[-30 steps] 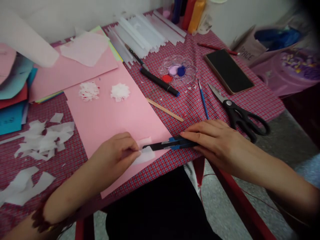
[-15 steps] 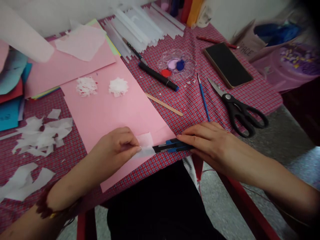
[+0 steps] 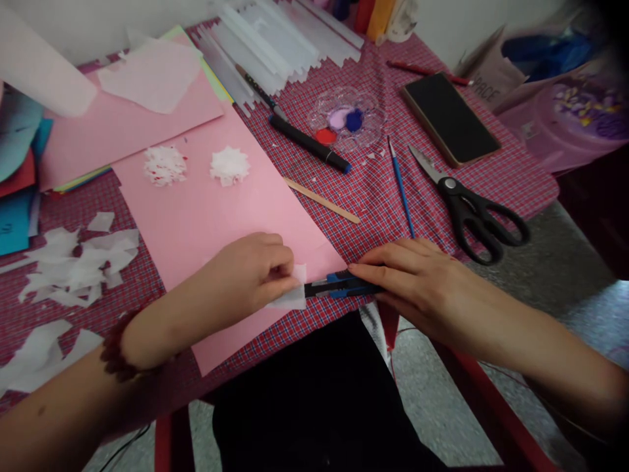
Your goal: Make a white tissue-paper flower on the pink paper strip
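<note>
My left hand (image 3: pixel 263 272) pinches a small piece of thin white paper (image 3: pixel 295 298) near the front edge of the table, over the pink sheet (image 3: pixel 196 216). The paper's right edge meets the tip of a black and blue stapler (image 3: pixel 334 286). My right hand (image 3: pixel 413 275) is closed around the stapler's rear end, fingers lying along its top. Farther up on the pink sheet sit two ruffled white paper puffs, one with red specks (image 3: pixel 165 165) and one plain (image 3: pixel 229 165).
Torn white paper pieces (image 3: pixel 81 262) lie at the left. Scissors (image 3: pixel 472 203), a blue paintbrush (image 3: pixel 401 187), a wooden stick (image 3: pixel 324 201), a black marker (image 3: pixel 309 144), a paint palette (image 3: pixel 366 131) and a phone (image 3: pixel 449 118) lie across the right side. Translucent sticks (image 3: pixel 275 46) are at the back.
My left hand has moved right, bringing the white paper up against the stapler's tip. My right hand stays in nearly the same place. The view has shifted slightly.
</note>
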Available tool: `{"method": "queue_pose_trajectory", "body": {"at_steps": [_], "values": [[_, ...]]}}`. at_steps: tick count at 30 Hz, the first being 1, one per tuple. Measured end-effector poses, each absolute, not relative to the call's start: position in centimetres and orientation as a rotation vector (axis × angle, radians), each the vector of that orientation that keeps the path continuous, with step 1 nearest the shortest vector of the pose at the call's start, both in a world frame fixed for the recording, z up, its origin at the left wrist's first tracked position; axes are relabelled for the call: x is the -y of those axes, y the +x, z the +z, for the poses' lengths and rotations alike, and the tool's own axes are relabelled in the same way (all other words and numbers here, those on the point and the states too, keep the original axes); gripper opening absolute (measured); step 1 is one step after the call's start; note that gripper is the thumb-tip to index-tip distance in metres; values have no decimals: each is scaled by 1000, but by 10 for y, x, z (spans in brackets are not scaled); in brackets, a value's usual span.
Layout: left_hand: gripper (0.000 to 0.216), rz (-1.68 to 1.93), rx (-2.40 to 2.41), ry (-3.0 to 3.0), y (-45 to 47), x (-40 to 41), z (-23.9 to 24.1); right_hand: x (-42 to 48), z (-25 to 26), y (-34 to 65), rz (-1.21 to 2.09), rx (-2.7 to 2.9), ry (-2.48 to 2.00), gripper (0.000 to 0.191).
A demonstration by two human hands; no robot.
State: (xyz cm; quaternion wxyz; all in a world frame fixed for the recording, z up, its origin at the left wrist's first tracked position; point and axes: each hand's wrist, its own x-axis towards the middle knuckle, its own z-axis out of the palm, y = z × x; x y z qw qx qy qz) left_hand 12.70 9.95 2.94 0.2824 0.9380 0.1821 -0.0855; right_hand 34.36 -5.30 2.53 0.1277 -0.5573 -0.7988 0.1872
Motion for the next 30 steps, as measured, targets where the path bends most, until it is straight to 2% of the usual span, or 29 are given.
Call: {"method": "queue_pose_trajectory", "body": {"at_steps": [6,14,20,25,30], "values": [[17,-139,-660,2489,109,-111,44,57,24,346,573,2328,-1632,35],[24,-193,-698,2669,103,-117,20,59,22,345,567,2321,-1624,39],[11,-251,-543,2651,129,-107,22,59,22,346,551,2324,-1619,38],[27,-305,-261,2599,139,-104,33,59,19,351,511,2314,-1618,36],[17,-410,-141,2535,153,-108,41,57,19,354,524,2325,-1611,35]]}}
